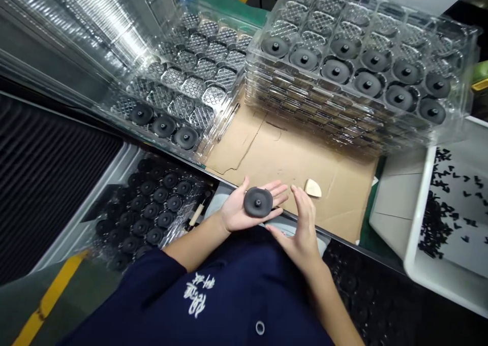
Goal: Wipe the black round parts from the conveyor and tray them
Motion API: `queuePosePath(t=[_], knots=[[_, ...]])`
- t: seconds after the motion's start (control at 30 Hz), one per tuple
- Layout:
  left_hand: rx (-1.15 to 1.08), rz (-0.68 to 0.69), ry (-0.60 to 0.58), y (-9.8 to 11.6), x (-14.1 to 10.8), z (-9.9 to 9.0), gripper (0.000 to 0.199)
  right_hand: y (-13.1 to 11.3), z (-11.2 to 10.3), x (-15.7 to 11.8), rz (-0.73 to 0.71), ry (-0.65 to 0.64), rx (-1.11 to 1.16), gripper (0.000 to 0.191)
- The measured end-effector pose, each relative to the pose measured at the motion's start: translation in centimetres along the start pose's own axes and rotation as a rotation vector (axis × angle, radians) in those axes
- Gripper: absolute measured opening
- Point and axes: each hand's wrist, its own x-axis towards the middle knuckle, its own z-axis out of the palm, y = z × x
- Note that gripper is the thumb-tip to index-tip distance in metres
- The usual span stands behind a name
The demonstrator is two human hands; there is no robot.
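Observation:
A round black part (258, 202) with a small raised centre rests on the upturned palm of my left hand (240, 209), whose fingers are stretched out flat beneath it. Just to the right, my right hand (301, 224) is raised with thumb and fingers apart, holding nothing and not touching the part. Beyond its fingertips, a small cream wedge-shaped piece (313, 188) lies on the cardboard sheet (267, 148).
Stacked clear trays (324, 99) with black parts stand at the back right. Another clear tray (190, 94) holds similar parts at left. A white bin (415, 224) with small black pieces is far right. More black parts (150, 211) sit lower left.

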Motion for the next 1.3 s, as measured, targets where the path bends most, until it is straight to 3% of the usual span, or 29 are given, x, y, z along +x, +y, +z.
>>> queuePosePath(t=[0.13,0.27,0.77,0.9,1.03,1.1,1.2,1.3], knots=[[-0.055,-0.001,0.003,0.0,-0.6,-0.1,0.059,-0.3,0.0,1.8,-0.051,-0.139,0.001,0.090],[-0.111,0.013,0.089,0.1,-0.8,-0.4,0.057,-0.2,0.4,2.6,-0.059,-0.247,0.005,0.089],[-0.126,-0.010,0.276,-0.2,0.3,-0.2,0.053,0.9,1.5,1.8,0.134,-0.293,0.247,0.090],[-0.058,-0.017,0.285,-0.6,1.0,-0.4,0.059,1.7,1.8,1.4,0.144,-0.244,0.275,0.094],[0.117,-0.021,0.275,-1.3,0.9,-0.8,0.061,2.1,1.6,0.7,0.181,-0.114,0.320,0.095],[0.271,0.094,0.225,-2.0,0.6,-0.9,0.056,1.9,1.2,0.2,0.248,-0.022,0.337,0.094],[0.500,0.295,0.132,-3.3,0.1,-0.9,0.067,1.2,0.6,-0.3,0.317,0.102,0.377,0.092],[0.579,0.348,0.110,-4.1,0.0,-0.7,0.069,0.4,0.4,-0.5,0.310,0.172,0.396,0.089]])
